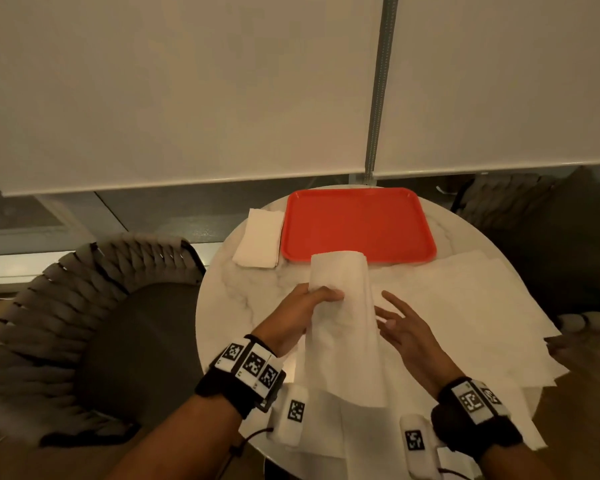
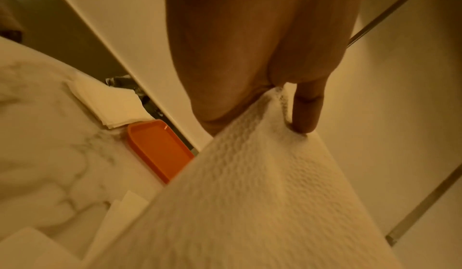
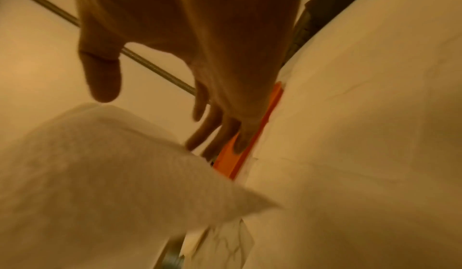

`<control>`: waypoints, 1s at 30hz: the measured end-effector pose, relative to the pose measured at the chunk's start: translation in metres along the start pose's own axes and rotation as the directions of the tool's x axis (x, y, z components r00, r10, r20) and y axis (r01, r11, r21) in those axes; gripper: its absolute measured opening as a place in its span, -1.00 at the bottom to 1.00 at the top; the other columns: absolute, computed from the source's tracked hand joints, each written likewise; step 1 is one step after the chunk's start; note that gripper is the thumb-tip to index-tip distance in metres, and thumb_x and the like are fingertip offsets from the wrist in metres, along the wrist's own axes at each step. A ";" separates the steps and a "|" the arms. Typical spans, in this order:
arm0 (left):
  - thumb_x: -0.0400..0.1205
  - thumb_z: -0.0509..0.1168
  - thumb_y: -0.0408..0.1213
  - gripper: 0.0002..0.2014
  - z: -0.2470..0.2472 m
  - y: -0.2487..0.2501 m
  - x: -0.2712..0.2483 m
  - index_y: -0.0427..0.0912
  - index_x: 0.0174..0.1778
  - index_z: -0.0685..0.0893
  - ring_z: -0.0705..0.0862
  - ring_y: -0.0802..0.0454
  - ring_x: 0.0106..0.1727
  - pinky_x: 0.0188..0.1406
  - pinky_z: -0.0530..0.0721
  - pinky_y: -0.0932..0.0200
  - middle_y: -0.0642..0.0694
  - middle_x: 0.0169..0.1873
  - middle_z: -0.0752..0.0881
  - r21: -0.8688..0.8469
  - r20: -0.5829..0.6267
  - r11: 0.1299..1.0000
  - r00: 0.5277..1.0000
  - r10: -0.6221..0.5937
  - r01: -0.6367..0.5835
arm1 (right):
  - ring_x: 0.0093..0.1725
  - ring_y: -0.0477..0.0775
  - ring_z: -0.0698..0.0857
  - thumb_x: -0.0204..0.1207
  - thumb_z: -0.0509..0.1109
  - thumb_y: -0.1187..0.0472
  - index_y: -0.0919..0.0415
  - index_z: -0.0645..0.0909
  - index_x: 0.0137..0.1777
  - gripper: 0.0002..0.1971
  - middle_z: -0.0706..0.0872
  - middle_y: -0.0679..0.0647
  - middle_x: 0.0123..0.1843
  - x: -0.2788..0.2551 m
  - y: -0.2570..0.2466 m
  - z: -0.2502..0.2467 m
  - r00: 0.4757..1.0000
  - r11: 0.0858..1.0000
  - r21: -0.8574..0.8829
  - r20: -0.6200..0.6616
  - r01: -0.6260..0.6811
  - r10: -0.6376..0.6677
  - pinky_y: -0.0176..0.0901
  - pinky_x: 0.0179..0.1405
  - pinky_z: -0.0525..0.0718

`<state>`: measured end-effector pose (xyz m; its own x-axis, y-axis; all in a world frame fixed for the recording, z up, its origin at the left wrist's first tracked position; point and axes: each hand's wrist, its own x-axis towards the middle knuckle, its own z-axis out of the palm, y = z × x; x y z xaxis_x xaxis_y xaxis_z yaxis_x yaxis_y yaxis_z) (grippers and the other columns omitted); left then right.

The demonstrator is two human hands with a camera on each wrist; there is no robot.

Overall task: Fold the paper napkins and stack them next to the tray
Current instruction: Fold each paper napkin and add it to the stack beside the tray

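Observation:
A red tray (image 1: 359,225) lies at the far side of the round marble table (image 1: 257,289). A stack of folded white napkins (image 1: 258,239) sits just left of the tray, seen too in the left wrist view (image 2: 110,103). My left hand (image 1: 312,297) grips a long white paper napkin (image 1: 343,306) folded lengthwise and lifted above the table; the embossed sheet (image 2: 250,184) fills the left wrist view. My right hand (image 1: 395,317) hovers open with spread fingers just right of that napkin, holding nothing. In the right wrist view the lifted napkin (image 3: 100,164) lies below the fingers (image 3: 212,135).
Unfolded napkins (image 1: 465,306) are spread over the table's right side and overhang its edge. More sheets (image 1: 326,427) lie at the near edge. A woven chair (image 1: 101,323) stands left of the table, another chair (image 1: 551,220) at the back right. A white roller blind (image 1: 187,98) hangs behind.

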<state>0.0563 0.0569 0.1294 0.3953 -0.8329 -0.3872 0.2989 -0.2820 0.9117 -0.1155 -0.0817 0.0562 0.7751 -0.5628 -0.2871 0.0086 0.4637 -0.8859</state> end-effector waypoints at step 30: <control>0.74 0.30 -0.07 -0.76 0.021 -0.033 -0.005 -0.14 0.20 0.66 0.83 -0.08 -0.14 -0.29 0.80 0.08 -0.25 -0.10 0.84 0.057 -0.283 0.993 0.952 0.114 -0.102 | 0.27 0.10 0.75 0.67 0.31 -0.02 -0.01 0.53 0.46 -0.62 0.73 0.07 0.34 -0.011 0.024 0.050 0.998 0.980 -0.194 0.047 -0.031 0.041 0.19 0.26 0.71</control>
<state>0.0260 0.0608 0.1039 0.6566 -0.6902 -0.3040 0.2074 -0.2223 0.9527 -0.0923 -0.0302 0.0565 0.8034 -0.5110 -0.3056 -0.1381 0.3393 -0.9305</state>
